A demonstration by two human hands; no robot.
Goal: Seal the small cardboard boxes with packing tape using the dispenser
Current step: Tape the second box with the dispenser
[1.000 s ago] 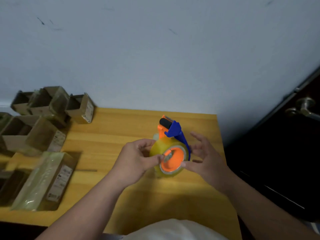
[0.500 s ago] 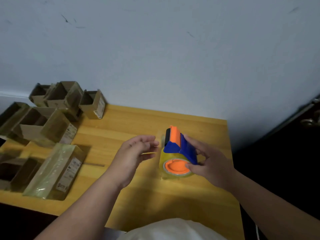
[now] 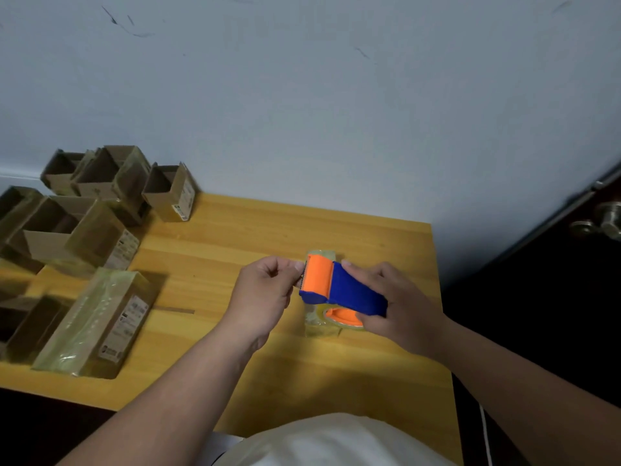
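A blue and orange tape dispenser (image 3: 339,290) holding a roll of clear packing tape (image 3: 319,322) is over the middle of the wooden table (image 3: 235,237). My right hand (image 3: 400,304) grips its blue handle from the right. My left hand (image 3: 265,290) is at the dispenser's orange front, with thumb and forefinger pinched at the toothed edge where the tape end sits; the tape end itself is too thin to make out. Several small brown cardboard boxes lie at the left: one long box wrapped in tape (image 3: 97,317) near the front, open ones (image 3: 164,191) behind.
The table's right edge (image 3: 440,314) borders a dark gap beside a dark door with a metal handle (image 3: 601,220). A pale wall (image 3: 302,95) rises right behind the table. My white shirt (image 3: 329,442) fills the bottom of the view.
The dispenser has been tipped over so its orange front points left. My right hand moved onto the blue handle, and my left hand closed in and pinched at the front edge.
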